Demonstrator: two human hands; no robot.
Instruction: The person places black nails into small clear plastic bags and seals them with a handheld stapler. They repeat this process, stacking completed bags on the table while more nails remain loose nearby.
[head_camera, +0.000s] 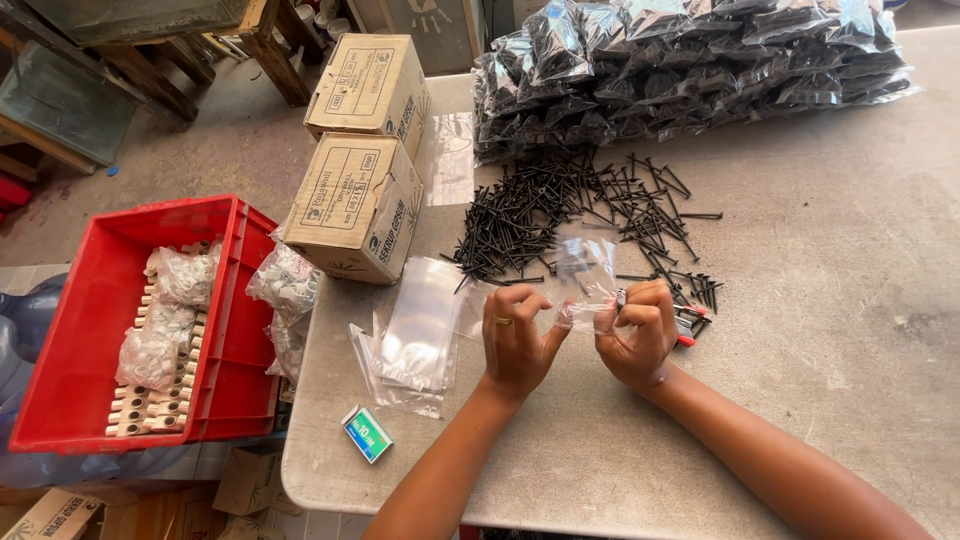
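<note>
Both hands hold one small clear plastic bag (585, 275) upright over the grey table (800, 330). My left hand (515, 340), with a ring on one finger, pinches the bag's lower left edge. My right hand (637, 330) pinches its lower right edge and also seems to hold a few black screws. A loose heap of black screws (560, 215) lies just beyond the bag. A stack of empty clear bags (415, 340) lies to the left of my left hand.
A big pile of filled dark bags (690, 65) sits at the far edge. Two cardboard boxes (365, 150) stand at the left. A red crate (110, 320) holds bags of white parts. A small green box (367, 434) lies near the table's front edge.
</note>
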